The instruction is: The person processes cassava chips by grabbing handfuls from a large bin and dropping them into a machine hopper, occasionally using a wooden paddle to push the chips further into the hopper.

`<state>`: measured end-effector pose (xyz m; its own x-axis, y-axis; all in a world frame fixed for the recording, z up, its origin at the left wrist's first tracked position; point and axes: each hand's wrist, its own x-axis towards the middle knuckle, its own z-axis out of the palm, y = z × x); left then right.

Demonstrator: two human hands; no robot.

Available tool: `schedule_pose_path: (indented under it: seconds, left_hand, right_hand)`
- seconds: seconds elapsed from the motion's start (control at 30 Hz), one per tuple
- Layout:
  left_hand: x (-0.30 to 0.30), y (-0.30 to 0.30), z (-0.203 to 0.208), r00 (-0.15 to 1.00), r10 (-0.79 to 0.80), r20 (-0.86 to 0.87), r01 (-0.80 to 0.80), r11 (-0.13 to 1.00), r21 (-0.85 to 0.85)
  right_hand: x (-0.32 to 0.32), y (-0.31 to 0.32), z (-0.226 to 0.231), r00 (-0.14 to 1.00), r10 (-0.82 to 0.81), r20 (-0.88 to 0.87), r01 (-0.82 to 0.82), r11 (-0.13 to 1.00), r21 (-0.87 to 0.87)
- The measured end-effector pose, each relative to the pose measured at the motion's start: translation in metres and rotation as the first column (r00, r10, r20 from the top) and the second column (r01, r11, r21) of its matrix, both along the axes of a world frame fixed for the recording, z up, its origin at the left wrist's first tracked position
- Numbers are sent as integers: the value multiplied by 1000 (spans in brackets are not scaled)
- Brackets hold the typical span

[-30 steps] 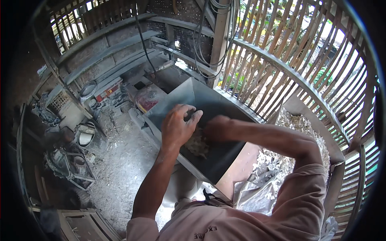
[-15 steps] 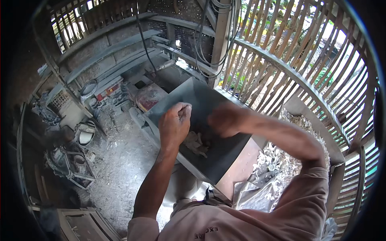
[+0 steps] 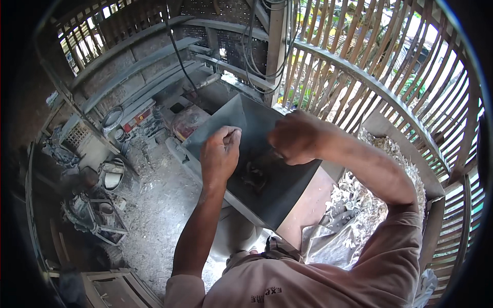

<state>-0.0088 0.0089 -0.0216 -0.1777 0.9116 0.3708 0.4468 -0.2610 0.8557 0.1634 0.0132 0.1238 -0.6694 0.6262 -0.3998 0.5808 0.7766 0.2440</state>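
We saw the left hand curled closed, on what if anything we could not tell, the dim clump to its lower right inside the metal hopper, long axis unclear, and, farther right, the blurred right hand, its grip unreadable.

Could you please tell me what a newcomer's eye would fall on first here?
Probably the large grey open-topped hopper in the centre, with the person's left hand and right hand over it, fingers curled. Next comes the heap of pale, dry-looking pieces on the right, beside the slatted wall that lets in bright daylight. On the left, pale dust whitens the floor.
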Motion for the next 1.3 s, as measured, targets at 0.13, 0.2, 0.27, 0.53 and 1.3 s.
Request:
schedule_pose_path:
  seconds: [0.13, 0.2, 0.27, 0.53, 1.3]
  left_hand:
    - [-6, 4, -6, 1000, 0, 21, 0, 1000, 28]
    - [5, 1, -2, 999, -32, 40, 31, 999, 20]
    - [7, -3, 6, 999, -9, 38, 10, 1000, -15]
    - [-2, -2, 4, 999, -18, 47, 17, 1000, 8]
    - [93, -116, 55, 982, 139, -130, -7, 711, 703]
  right_hand:
    - [-38, 2, -82, 997, -9, 75, 17, 994, -109]
    - [-23, 20, -168, 998, 55, 11, -55, 997, -61]
    - [-22, 23, -130, 999, -11, 42, 13, 999, -50]
    - [-45, 39, -165, 996, 84, 21, -81, 989, -127]
    - [339, -354, -193, -463, 304, -833, 817, -218, -534]
